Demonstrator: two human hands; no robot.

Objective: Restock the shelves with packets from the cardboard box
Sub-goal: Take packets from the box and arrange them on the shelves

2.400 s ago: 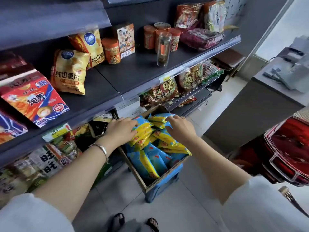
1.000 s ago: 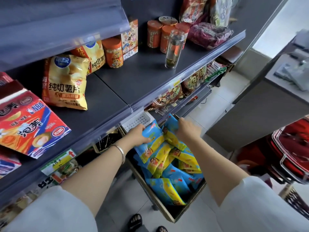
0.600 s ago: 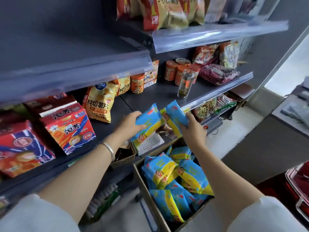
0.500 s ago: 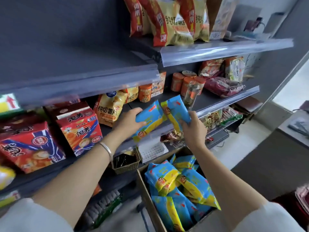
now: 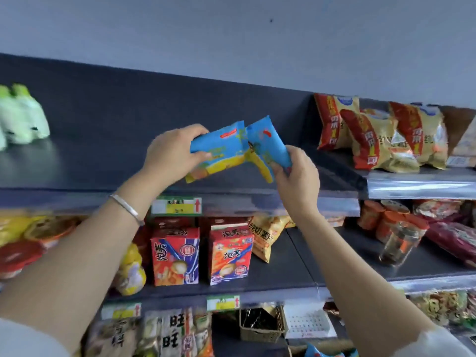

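Note:
Both hands are raised in front of the top shelf, each with a blue and yellow packet. My left hand grips one blue packet by its left end. My right hand holds a second blue packet from below, tilted up to the left. The two packets touch at their inner edges, just above the shelf's front edge. The stretch of shelf behind them is bare. Only a blue packet corner of the cardboard box's contents shows at the bottom edge.
Red and yellow snack bags stand on the top shelf to the right, white and green bottles at the far left. On the shelf below are two red cartons, orange tubs and a glass jar. A wicker basket sits lower down.
Both hands lifted a blue packet each out of the box and raised them from the middle shelf's height up to the top shelf. The view tilted upward, so the box dropped out of sight.

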